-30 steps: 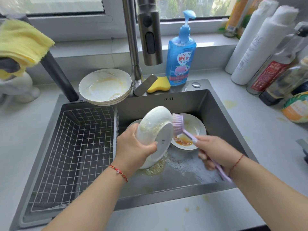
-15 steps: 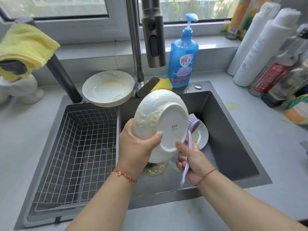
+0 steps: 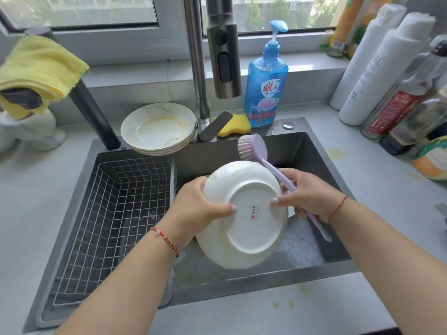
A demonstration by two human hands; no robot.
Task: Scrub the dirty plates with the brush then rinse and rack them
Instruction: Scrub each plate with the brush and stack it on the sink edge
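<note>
We are now steadying the plate underside-up with both hands; right hand gripping the brush, lifted off; left hand clasping the rim; scrubbing paused.

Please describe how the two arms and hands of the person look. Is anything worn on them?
Both forearms are bare; no sleeves or gloves show. The left hand has a braided red cord bracelet with coloured beads at the wrist. The right hand has a thin plain red string at the wrist. The fingernails visible look pale.
</note>
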